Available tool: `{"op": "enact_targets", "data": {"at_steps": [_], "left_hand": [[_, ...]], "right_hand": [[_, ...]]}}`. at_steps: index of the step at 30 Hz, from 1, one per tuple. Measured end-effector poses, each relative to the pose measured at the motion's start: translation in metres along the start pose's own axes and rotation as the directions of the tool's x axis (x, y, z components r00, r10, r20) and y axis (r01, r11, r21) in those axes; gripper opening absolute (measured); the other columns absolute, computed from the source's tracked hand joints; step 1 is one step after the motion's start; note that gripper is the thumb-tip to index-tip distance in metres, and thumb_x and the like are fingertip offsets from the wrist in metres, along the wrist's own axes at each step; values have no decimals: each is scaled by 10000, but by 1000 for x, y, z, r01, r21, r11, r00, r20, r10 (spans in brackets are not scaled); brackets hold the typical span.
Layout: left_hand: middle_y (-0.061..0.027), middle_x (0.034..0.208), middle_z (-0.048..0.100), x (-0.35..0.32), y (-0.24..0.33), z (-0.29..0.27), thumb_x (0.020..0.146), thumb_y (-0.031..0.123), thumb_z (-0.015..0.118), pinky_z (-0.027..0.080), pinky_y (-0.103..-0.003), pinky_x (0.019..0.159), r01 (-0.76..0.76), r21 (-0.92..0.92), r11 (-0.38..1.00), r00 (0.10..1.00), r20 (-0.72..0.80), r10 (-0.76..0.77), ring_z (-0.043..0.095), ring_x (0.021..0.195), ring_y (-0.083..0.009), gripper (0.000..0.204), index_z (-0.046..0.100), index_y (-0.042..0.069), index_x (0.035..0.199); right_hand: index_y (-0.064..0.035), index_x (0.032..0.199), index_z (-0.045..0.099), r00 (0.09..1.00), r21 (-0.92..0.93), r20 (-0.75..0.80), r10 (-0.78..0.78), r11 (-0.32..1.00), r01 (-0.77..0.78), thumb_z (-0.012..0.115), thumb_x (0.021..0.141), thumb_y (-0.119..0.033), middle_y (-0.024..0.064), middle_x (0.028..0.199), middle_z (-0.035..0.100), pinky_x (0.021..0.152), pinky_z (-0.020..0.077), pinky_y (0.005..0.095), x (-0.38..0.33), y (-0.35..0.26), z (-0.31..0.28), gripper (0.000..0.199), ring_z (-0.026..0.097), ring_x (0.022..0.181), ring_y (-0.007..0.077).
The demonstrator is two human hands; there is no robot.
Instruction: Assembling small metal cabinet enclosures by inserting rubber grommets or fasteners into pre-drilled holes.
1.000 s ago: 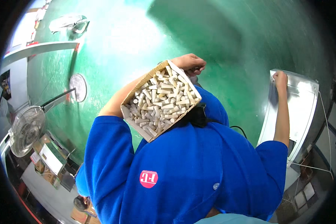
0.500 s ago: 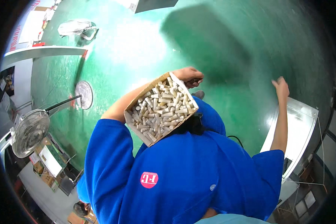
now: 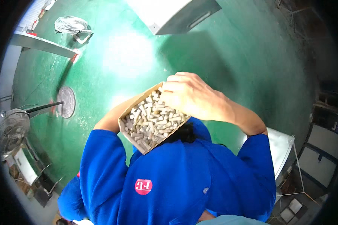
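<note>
An open cardboard box (image 3: 132, 144) is tilted against my chest, filled with short, pale, slightly tapered plugs (image 3: 148, 120) lying loose in every direction. My left forearm (image 3: 109, 117) passes behind and under the box and bears it. Box and right hand together hide my left hand, so its fingers do not show. My right hand (image 3: 193, 95) lies over the box's far right corner, back of the hand up. Its fingers are bent down over the rim toward the plugs. The fingertips and whatever they hold are hidden.
A white metal cabinet-like piece (image 3: 176, 17) hangs over the green floor ahead. To the left are a standing fan (image 3: 12, 131) with a round base (image 3: 66, 102), a second fan (image 3: 72, 26) and a beam (image 3: 45, 45). A white panel (image 3: 279, 150) stands at right; a blue-sleeved person (image 3: 71, 198) at lower left.
My right hand has swung in from the far right to the box's corner, covering where my left hand showed. The white metal piece has come further into view at the top.
</note>
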State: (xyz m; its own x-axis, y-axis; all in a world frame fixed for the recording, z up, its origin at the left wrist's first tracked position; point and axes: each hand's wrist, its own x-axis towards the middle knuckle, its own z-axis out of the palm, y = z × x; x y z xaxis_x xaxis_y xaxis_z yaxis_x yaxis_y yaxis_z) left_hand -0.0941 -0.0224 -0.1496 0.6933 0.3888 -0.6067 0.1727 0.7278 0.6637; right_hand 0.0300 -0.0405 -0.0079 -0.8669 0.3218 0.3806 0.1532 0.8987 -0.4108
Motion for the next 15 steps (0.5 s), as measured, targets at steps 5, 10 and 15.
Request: {"op": "enact_targets", "data": {"at_steps": [5, 10, 15], "left_hand": [[29, 550, 461, 6, 0, -4, 908, 290, 495, 230, -216, 385, -37, -3, 999, 999, -16, 37, 326, 425, -53, 269, 512, 115, 704], [33, 544, 452, 4, 8, -11, 915, 307, 482, 199, -217, 367, -49, -59, 997, 993, -110, 42, 309, 411, -53, 281, 496, 123, 704], [42, 521, 435, -6, 35, -3, 911, 267, 467, 188, -217, 357, -67, -108, 992, 990, -135, 52, 283, 389, -50, 258, 489, 128, 694]], "right_hand": [[-35, 763, 585, 998, 126, 47, -44, 991, 38, 683, 730, -89, 71, 746, 554, 667, 458, 339, 8, 8, -5, 116, 564, 718, 212], [-14, 816, 666, 944, 421, -90, 316, 872, -252, 693, 744, -44, 44, 787, 653, 674, 481, 246, 3, 78, -71, 83, 609, 708, 117], [-29, 869, 688, 728, -117, -563, 390, 835, -538, 661, 757, -48, 85, 815, 669, 667, 503, 278, -55, 257, -158, 117, 662, 732, 177]]}}
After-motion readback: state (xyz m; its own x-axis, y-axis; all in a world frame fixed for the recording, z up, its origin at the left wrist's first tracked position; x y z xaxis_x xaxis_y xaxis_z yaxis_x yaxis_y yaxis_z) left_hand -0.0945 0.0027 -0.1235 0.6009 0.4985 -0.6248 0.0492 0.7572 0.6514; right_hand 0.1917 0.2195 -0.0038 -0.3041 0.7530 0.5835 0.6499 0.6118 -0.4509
